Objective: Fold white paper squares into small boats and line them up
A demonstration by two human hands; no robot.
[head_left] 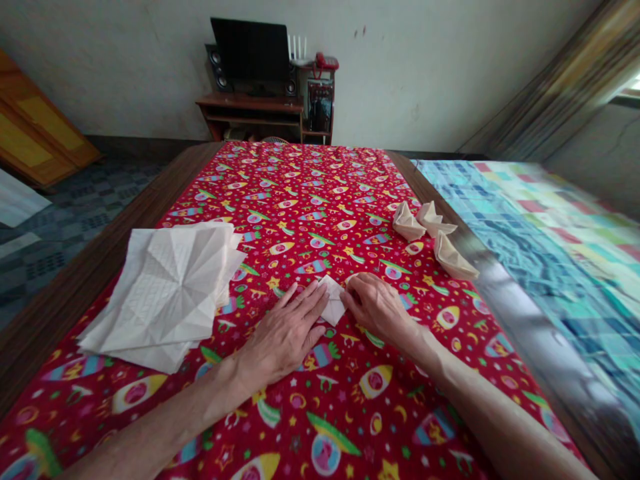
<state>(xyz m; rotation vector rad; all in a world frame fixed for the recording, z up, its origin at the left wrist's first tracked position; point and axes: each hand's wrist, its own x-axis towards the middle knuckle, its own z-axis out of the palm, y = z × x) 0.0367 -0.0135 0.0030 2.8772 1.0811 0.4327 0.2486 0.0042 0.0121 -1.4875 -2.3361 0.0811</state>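
Note:
A small white folded paper (333,303) lies on the red cloth between my hands, its creased layers forming a diamond-like shape. My left hand (286,331) rests flat with its fingers stretched out, the fingertips on the paper's left side. Curled and closed, my right hand (376,303) has thumb and fingertips at the paper's right corner; the exact pinch is partly hidden. Beyond it, to the right, stand three folded paper boats (409,222). On the left lies a stack of creased paper sheets (165,293), the top one with fold lines radiating from its middle.
The red patterned cloth (320,193) covers a dark wooden-edged table (135,210). A bed with a checked cover (525,233) adjoins at the right. Against the far wall a desk (253,102) holds a monitor (250,57), speakers and a red telephone (326,62).

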